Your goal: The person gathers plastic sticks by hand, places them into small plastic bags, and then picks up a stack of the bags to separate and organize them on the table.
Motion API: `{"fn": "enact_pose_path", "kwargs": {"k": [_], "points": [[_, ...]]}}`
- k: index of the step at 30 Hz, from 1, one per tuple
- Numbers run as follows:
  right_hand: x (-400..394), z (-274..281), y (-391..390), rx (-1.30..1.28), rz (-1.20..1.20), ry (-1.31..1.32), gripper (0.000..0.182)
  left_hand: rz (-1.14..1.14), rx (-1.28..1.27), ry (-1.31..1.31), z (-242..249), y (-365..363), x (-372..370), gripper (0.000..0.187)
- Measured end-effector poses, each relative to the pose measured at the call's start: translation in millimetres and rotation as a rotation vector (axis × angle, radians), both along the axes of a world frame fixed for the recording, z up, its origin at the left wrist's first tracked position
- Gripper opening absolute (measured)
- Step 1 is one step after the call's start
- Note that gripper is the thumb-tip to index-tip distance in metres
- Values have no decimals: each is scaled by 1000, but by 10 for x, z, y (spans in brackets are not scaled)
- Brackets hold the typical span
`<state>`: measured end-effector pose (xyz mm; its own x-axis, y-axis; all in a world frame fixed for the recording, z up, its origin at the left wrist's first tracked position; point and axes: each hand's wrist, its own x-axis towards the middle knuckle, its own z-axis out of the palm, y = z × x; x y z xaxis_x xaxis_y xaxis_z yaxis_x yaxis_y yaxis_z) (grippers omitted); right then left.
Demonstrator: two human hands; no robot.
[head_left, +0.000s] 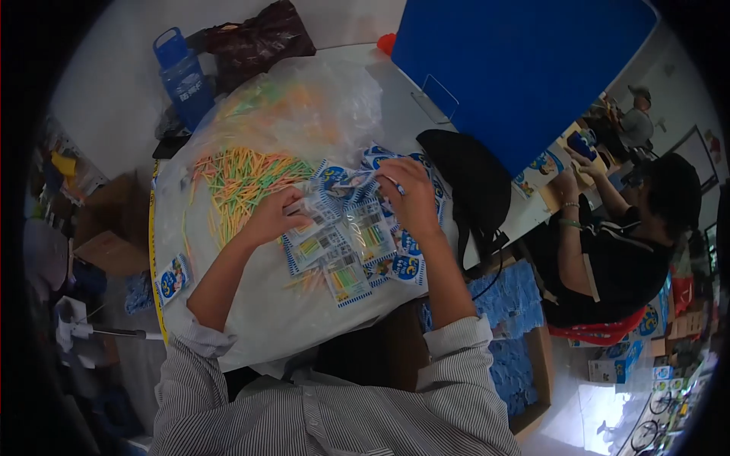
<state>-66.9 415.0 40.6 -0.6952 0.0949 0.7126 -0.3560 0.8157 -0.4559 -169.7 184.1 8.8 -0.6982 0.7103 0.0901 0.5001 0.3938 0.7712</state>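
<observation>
On the table, a pile of thin pastel sticks [247,178] in pink, orange, yellow and green lies beside my left hand [275,216]. That hand's thumb and forefinger are apart at the left edge of several small clear packets [370,229] with blue-and-white print and coloured sticks inside. My right hand [412,199] is over the upper right of the packet heap, its fingers curled on a blue-and-white packet [395,185], part of which shows between them. The fingers hide the rest of that packet.
A large clear plastic bag [327,99] spreads behind the sticks. A blue bottle [186,87] stands at back left. On the right are a black cap-like item [468,182], a blue board [517,68] and a seated co-worker [616,258]. A carton of blue packets [508,365] sits below.
</observation>
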Motion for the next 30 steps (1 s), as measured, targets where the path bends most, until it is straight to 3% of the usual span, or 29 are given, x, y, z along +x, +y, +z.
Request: {"fn": "enact_pose_path", "kwargs": {"k": [1, 3, 5, 6, 7, 8, 9, 10, 11, 13, 14, 16, 17, 19, 22, 25, 29, 30], "points": [[10, 42, -54, -4, -17, -2, 19, 47, 96, -72, 66, -58, 82, 30], [25, 100, -171, -209, -47, 1, 19, 132, -139, -138, 244, -116, 226, 31], [29, 112, -309, -6, -55, 21, 17, 52, 308, -195, 82, -218, 286, 33], [50, 120, -409, -101, 10, 47, 13, 58, 224, 59, 199, -219, 348, 34], [-1, 34, -518, -123, 27, -20, 11, -6, 286, 138, 165, -256, 334, 31], [44, 74, -618, -157, 109, -30, 13, 30, 184, 116, -441, -647, -192, 32], [74, 61, -712, -252, 142, -24, 16, 31, 296, 126, -211, -551, -17, 33], [-112, -117, -839, -254, 221, 110, 14, 84, 231, 39, -194, -591, -12, 34], [12, -66, -974, -356, 216, 92, 12, -64, 67, -144, -44, -628, 1, 31], [219, -35, -1104, -381, 216, -13, 11, 173, 27, -93, -257, -633, 85, 52], [241, -104, -1168, -379, 204, -11, 11, 160, 30, -94, -328, -682, 102, 52], [307, -230, -1246, -653, 137, -120, 15, 71, -33, 140, -370, -669, 201, 53], [333, -272, -1271, -649, 125, -120, 15, 60, -28, 137, -411, -630, 254, 53], [460, -282, -1326, -1077, 144, 2, 21, 300, 21, 76, -289, -460, 609, 53], [546, -375, -1591, -991, -45, 130, 25, 369, 111, 122, -251, -469, 809, 52], [514, -611, -1547, -857, 160, 2, 26, 392, 100, -14, -207, -493, 889, 48], [403, -781, -1573, -755, 139, 64, 24, 304, 144, -92, -558, -629, 682, 43], [423, -760, -1582, -722, 124, 91, 22, 244, 101, 22, -516, -655, 770, 40]]}}
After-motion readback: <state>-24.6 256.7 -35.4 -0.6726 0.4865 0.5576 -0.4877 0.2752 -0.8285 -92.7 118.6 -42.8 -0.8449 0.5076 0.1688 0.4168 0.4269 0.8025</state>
